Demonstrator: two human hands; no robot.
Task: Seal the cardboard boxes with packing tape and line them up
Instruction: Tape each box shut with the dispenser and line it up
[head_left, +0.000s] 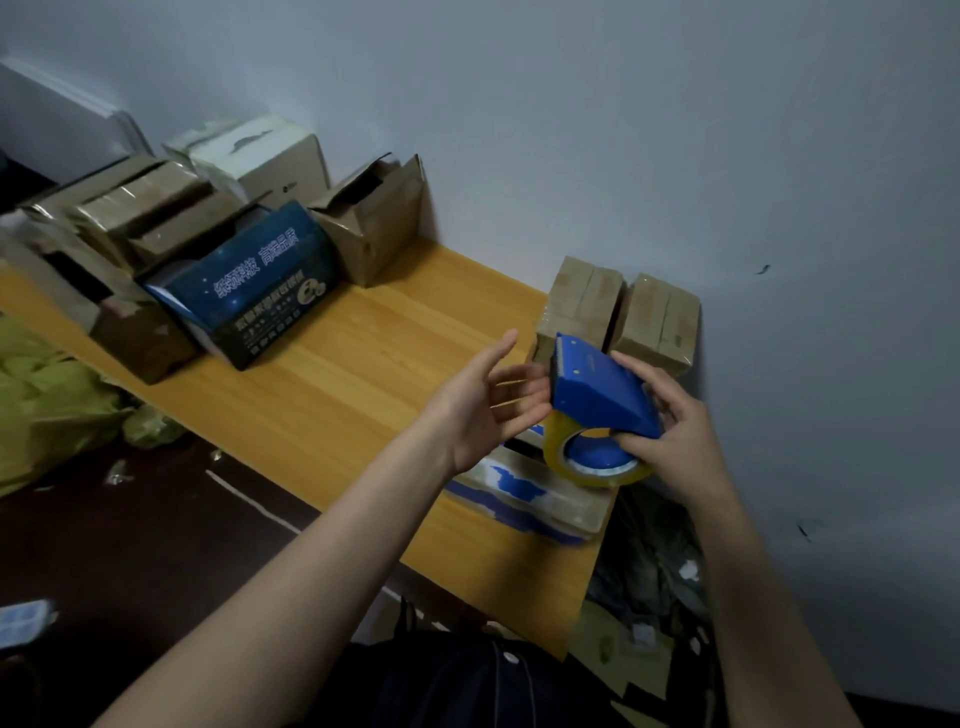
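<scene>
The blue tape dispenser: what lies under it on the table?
A blue-and-white box lies flat on the wooden table. The tape dispenser and right hand cover its far end, so that part cannot be seen.

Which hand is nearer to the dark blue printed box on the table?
Left. The left hand is open, to the right of the dark blue printed box; the right hand is farther right, gripping the blue tape dispenser.
</scene>
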